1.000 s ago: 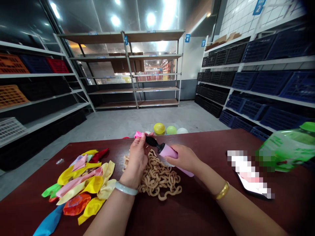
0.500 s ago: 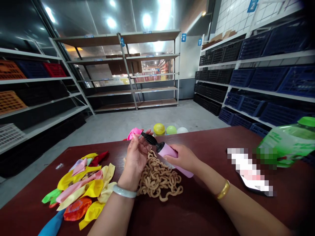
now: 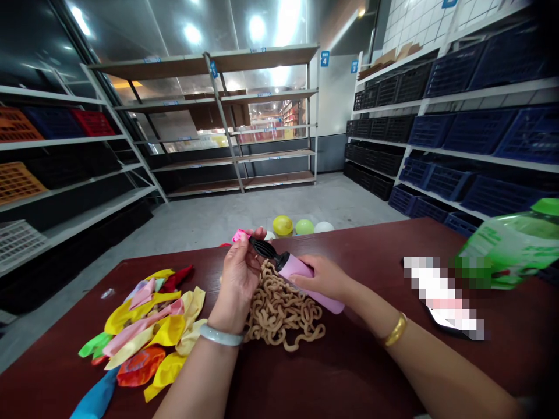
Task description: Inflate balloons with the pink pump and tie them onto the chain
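Note:
My left hand point(image 3: 238, 273) pinches a small pink balloon point(image 3: 240, 235) at the black nozzle of a pink hand pump point(image 3: 301, 274). My right hand point(image 3: 325, 278) is wrapped round the pump's pink barrel, which slants up to the left. Both hands hover over a heap of tan chain links point(image 3: 279, 308) on the dark red table point(image 3: 358, 361). The balloon is limp, and most of it is hidden behind my left fingers.
A pile of flat balloons point(image 3: 144, 326) in yellow, pink, green, orange and blue lies at the left. A phone point(image 3: 445, 302) and a green bottle point(image 3: 510, 250) lie at the right. Inflated balloons point(image 3: 301, 226) rest on the floor beyond the table. Shelving with crates lines both sides.
The pink balloon had swelled a little half a second ago and now looks smaller against the nozzle. My hands stay where they were; the view has tilted slightly.

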`<action>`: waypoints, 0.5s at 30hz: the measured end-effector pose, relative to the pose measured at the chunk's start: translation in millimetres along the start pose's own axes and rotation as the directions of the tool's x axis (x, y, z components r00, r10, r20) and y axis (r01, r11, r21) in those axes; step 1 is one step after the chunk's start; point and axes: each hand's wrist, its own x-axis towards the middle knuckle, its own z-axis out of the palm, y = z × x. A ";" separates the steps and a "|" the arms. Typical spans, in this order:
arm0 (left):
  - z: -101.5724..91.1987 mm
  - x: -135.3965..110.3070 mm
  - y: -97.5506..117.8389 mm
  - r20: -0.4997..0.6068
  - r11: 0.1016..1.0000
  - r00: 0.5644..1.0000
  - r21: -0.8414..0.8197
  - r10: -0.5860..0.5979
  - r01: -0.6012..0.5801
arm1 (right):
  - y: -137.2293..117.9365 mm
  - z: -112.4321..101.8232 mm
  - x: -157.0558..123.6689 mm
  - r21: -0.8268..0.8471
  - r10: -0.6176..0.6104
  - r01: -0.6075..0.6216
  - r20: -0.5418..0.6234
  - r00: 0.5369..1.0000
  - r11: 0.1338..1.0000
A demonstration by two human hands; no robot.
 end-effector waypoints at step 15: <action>11.0 -13.5 -5.9 -0.024 0.915 0.991 0.388 0.135 -0.115 | -17.0 -1.0 -7.8 -0.293 -0.060 0.002 -0.186 0.981 0.956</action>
